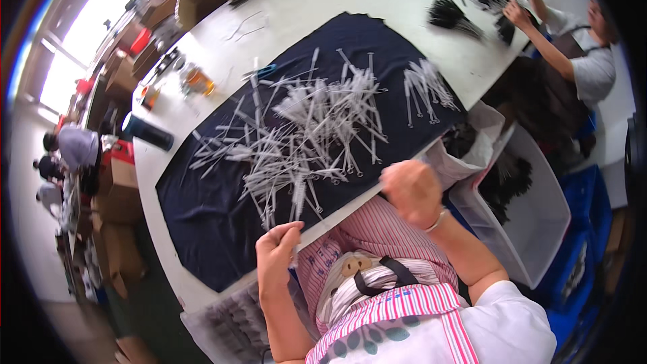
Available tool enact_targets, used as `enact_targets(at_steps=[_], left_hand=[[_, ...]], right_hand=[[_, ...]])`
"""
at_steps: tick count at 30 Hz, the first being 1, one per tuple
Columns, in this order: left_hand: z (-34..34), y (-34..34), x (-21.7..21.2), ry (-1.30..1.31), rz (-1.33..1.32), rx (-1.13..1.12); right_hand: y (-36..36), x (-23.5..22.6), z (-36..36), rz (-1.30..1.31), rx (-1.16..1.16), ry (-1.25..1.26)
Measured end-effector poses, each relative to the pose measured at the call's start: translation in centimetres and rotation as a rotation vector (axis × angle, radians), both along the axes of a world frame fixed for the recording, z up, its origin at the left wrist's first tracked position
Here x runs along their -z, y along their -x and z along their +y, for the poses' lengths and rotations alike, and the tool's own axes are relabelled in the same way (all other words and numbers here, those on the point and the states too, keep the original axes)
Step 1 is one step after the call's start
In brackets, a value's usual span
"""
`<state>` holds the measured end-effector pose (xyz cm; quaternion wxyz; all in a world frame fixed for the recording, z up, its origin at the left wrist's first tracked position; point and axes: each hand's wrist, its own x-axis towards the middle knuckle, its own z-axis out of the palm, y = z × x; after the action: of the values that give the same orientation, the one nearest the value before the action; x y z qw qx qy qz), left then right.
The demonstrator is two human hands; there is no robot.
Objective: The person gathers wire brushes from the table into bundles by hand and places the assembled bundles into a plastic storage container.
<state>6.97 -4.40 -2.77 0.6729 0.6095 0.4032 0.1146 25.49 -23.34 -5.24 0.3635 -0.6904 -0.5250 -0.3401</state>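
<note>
A heap of thin white bristle brushes point(317, 121) with wire stems, several ending in small loops, lies tangled on a dark navy cloth point(202, 243). At the table's front edge, my left hand point(278, 249) is closed in a pinch at the lower end of one white brush point(298, 194), which points up toward the heap. My right hand point(412, 192) is curled like a fist over the edge, to the right of the heap. Motion smears its fingers, and what they hold, if anything, is hidden. A smaller group of white brushes point(426, 91) is set apart at the cloth's right.
Right of my lap stands a pale bin point(532, 229) with black bristly pieces inside. A co-worker point(566, 61) sits across the right corner beside black brush bundles point(453, 17). A dark cylinder point(148, 131) lies at the table's left edge; blue-handled scissors point(264, 71) rest by the heap.
</note>
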Motion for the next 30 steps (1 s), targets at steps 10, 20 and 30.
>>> enact_targets(at_steps=[10, 20, 30], left_hand=[[0.2, 3.8, 0.3, 0.428, -0.320, -0.104], [1.0, 5.4, 1.7, 0.489, -0.427, -0.288], [0.1, 4.1, 1.5, 0.352, -0.413, -0.299]], right_hand=[[5.8, -5.1, 12.4, 0.010, -0.273, -0.042], [3.8, -1.5, 14.8, 0.700, -0.294, 0.184], [9.4, -0.9, 16.1, 1.952, -0.735, 0.332]])
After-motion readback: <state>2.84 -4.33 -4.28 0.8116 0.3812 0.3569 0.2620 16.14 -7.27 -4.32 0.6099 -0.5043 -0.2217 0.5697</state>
